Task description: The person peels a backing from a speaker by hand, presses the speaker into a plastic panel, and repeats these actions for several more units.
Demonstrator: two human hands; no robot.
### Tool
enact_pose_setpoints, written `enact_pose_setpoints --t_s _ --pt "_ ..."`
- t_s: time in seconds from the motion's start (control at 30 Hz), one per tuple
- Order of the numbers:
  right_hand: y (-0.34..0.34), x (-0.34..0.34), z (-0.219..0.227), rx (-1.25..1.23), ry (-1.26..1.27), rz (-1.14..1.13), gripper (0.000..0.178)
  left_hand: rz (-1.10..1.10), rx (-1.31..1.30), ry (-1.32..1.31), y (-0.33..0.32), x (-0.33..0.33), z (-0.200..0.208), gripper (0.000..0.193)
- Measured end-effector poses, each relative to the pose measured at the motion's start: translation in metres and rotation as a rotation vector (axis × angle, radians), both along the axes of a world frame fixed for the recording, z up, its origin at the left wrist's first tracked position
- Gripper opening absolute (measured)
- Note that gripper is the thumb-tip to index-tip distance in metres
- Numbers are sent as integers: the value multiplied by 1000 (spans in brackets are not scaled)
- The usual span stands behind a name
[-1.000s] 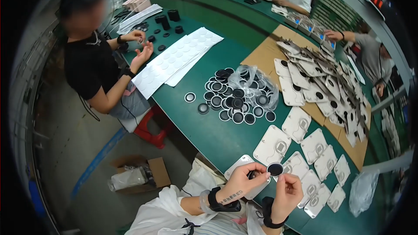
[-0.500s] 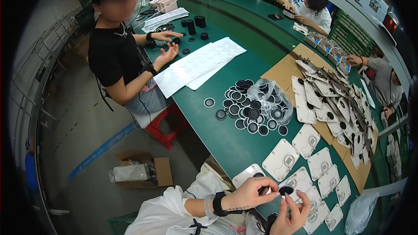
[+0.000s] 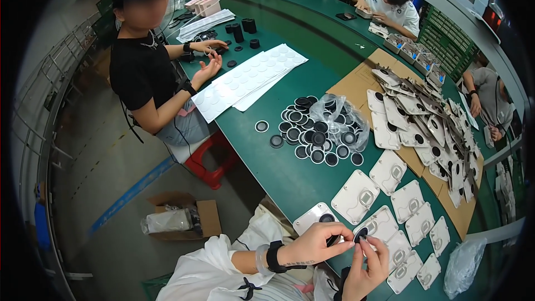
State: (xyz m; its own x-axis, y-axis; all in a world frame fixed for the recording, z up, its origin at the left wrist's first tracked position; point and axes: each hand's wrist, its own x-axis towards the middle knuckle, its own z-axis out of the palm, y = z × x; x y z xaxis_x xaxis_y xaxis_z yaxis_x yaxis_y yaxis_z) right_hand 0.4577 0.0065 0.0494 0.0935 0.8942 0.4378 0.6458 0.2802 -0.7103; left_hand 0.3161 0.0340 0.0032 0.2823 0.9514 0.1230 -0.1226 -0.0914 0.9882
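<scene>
Close to the table's near edge, my left hand and my right hand meet at a small black disc. Fingertips of both hands pinch its rim, and it is tilted. Another dark round piece shows under my left fingers, partly hidden. Beyond my left hand lies a white plate with a black round piece on it. Several more white plates, each with a round grille, lie in rows around and beyond my hands.
A heap of black, white-rimmed discs lies mid-table, partly under a clear plastic bag. White plates with black discs pile on cardboard. Sticker sheets lie near a seated co-worker. An open carton stands on the floor.
The disc between my hands has turned from nearly flat to a steeper tilt, and my right fingers have closed in on it. The view has shifted slightly. At far right a co-worker's hand has moved away from the trays.
</scene>
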Motion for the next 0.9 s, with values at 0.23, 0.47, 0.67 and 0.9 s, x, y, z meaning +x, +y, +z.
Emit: enact_pose_setpoints --t_s 0.23,0.47,0.67,0.9 --pt "5 4 -18 -55 130 82 7 -4 -21 25 -4 0 -1 11" --pt "5 9 -18 -128 208 47 12 -8 93 105 5 1 1 13" --pt "5 11 -21 -164 222 60 13 17 118 176 6 -2 1 11" --pt "11 11 -21 -189 225 58 13 21 227 185 15 -1 -5 9"
